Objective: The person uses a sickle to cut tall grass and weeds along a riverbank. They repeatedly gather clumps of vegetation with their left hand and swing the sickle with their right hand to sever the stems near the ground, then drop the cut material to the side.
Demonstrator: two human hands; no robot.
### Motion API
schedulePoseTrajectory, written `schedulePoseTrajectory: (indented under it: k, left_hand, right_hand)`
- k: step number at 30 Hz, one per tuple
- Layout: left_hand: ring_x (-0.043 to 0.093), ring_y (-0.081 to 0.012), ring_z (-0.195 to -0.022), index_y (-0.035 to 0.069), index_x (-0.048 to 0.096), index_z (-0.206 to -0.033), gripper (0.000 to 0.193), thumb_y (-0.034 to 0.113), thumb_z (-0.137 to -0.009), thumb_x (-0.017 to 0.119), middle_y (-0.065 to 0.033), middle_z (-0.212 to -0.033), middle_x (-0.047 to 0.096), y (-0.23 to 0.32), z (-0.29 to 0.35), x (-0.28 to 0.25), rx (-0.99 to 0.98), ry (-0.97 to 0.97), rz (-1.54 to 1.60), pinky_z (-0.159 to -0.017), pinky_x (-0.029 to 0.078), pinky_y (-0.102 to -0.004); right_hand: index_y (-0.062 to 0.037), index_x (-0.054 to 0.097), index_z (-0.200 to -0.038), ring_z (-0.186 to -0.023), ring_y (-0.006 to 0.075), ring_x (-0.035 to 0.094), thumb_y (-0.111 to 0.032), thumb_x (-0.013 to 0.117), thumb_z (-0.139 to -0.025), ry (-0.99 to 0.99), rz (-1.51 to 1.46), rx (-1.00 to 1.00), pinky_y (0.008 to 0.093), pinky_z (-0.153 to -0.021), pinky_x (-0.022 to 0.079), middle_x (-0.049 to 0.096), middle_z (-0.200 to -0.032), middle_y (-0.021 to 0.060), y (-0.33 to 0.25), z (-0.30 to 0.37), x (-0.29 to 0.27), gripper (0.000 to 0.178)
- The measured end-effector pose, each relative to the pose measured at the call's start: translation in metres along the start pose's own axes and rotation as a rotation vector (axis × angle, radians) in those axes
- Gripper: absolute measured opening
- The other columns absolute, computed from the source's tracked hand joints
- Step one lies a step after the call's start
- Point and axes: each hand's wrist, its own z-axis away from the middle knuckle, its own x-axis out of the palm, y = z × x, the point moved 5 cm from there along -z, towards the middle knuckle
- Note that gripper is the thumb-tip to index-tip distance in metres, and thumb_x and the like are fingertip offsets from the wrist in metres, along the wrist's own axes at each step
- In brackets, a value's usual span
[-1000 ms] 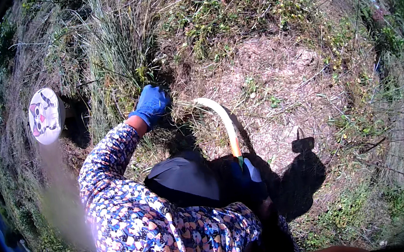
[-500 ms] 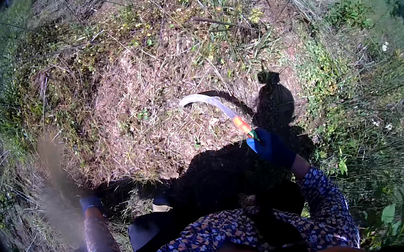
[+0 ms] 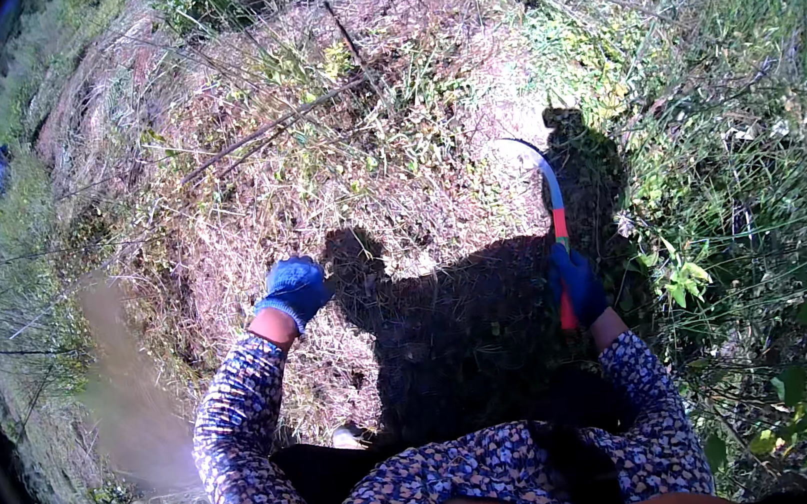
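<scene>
In my right hand (image 3: pixel 581 289), which wears a blue glove, a sickle (image 3: pixel 554 195) is held upright by its red and green handle. Its pale curved blade arcs up and to the left over the sunlit ground. My left hand (image 3: pixel 295 290), gloved in blue too, hovers above dry cut grass (image 3: pixel 249 226) left of centre. Its fingers are curled closed, and nothing sticks out of them.
Tall green grass and weeds (image 3: pixel 740 201) crowd the right side. A dark dry stem (image 3: pixel 282 124) lies slanting beyond my left hand. My shadow (image 3: pixel 463 325) covers the ground in front of me. A blurred smear veils part of the left side.
My left hand has come up and inward from the lower left. My right hand has shifted slightly right, turning the sickle more upright. The view has swung to the right.
</scene>
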Motion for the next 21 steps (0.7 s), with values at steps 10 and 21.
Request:
schedulePoseTrajectory:
  k: [10, 21]
  left_hand:
    - [0.058, -0.0360, -0.104, -0.005, 0.053, -0.111, 0.100, 0.080, -0.060, 0.067, -0.0228, -0.109, 0.060, 0.085, -0.169, -0.044, -0.465, 0.376, 0.193, -0.089, 0.048, -0.0439]
    - [0.049, -0.0351, -0.115, -0.009, 0.035, -0.135, 0.109, 0.065, -0.065, 0.074, -0.0237, -0.128, 0.049, 0.178, -0.240, -0.084, -0.641, 0.709, 0.332, -0.095, 0.043, -0.0442]
  right_hand:
    - [-0.0161, 0.052, -0.085, -0.040, 0.0105, 0.040, -0.031, 0.055, -0.094, -0.508, 0.020, 0.100, 0.0286, -0.037, 0.034, 0.044, -0.058, -0.0044, -0.013, -0.160, 0.124, 0.018]
    - [-0.0089, 0.055, -0.088, -0.048, 0.0166, 0.053, -0.039, 0.056, -0.093, -0.348, 0.041, -0.009, 0.0332, -0.045, 0.039, 0.053, -0.059, 0.0010, 0.046, -0.180, 0.099, 0.031]
